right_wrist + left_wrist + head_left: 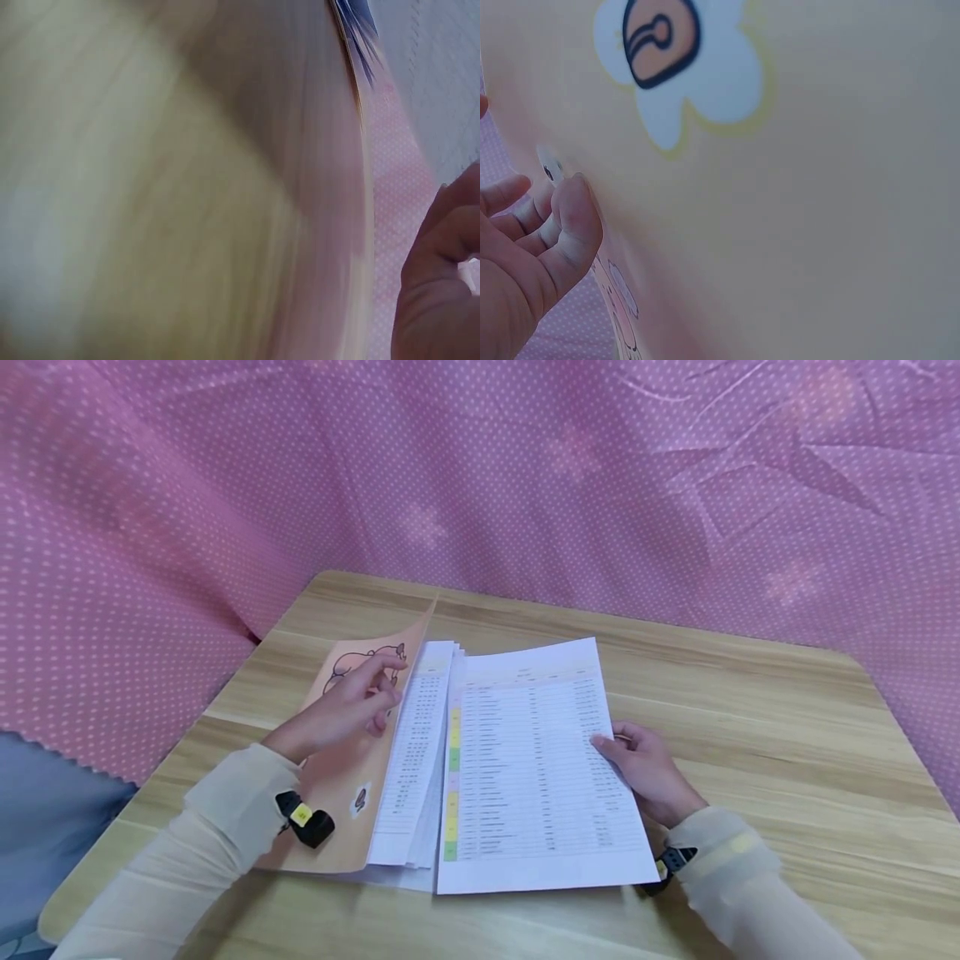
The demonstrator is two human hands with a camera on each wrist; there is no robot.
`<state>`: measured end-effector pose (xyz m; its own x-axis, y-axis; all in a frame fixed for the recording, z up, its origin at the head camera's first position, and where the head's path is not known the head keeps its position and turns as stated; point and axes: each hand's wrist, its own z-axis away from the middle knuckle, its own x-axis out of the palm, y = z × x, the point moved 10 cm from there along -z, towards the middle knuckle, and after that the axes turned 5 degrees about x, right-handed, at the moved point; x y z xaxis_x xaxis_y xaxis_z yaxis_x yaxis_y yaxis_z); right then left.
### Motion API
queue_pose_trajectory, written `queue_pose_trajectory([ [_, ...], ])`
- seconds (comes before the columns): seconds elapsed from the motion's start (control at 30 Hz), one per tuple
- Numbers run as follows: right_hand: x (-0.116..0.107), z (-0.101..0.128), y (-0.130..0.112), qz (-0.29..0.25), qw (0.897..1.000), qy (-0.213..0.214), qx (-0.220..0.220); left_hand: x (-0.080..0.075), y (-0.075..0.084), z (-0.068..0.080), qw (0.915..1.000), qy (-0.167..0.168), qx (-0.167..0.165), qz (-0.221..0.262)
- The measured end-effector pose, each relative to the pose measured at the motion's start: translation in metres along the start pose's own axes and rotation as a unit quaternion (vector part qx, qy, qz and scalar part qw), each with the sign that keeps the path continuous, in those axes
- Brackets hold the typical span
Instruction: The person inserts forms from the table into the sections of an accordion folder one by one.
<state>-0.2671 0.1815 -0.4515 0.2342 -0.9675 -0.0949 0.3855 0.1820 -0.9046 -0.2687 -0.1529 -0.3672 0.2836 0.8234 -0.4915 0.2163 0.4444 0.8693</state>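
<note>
A peach folder (341,827) with cartoon drawings on its cover lies on the table, its cover raised at a slant. Against the cover's outer face is my left hand (348,706), its fingers loosely bent; the left wrist view shows the thumb (577,214) near the cover's surface. Printed sheets (408,777) lie inside the folder. To their right is a printed sheet (525,768) with a table and a coloured column down its left side. My right hand (648,768) pinches this sheet's right edge, thumb on top and fingers partly hidden underneath.
The wooden table (787,752) has rounded corners. A pink dotted cloth (525,485) hangs behind it and along the left side. Black straps with small devices sit on both wrists.
</note>
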Motion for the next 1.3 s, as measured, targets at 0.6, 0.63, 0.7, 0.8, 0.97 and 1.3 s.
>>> queue_pose_trajectory([
  [0.6, 0.027, -0.024, -0.005, -0.012, 0.999, 0.032, 0.014, 0.001, -0.002, 0.0, 1.0, -0.001, 0.001, -0.007],
  [0.63, 0.029, -0.025, -0.006, -0.015, 0.999, 0.032, 0.013, 0.001, -0.002, 0.0, 1.0, -0.002, 0.001, -0.007],
  [0.7, 0.032, -0.027, -0.006, -0.025, 0.999, 0.035, 0.015, 0.001, -0.002, -0.001, 1.0, -0.002, 0.001, -0.007],
  [0.8, 0.038, -0.031, -0.007, -0.041, 0.999, 0.032, 0.013, 0.001, -0.003, -0.001, 1.0, -0.004, 0.001, -0.005],
  [0.97, 0.051, -0.035, -0.007, -0.08, 0.996, 0.032, 0.015, -0.001, -0.001, -0.001, 1.0, -0.001, 0.004, -0.005],
  [1.3, 0.079, -0.035, -0.009, -0.094, 0.995, 0.029, 0.018, -0.001, -0.001, -0.002, 0.9999, 0.003, 0.01, -0.004],
])
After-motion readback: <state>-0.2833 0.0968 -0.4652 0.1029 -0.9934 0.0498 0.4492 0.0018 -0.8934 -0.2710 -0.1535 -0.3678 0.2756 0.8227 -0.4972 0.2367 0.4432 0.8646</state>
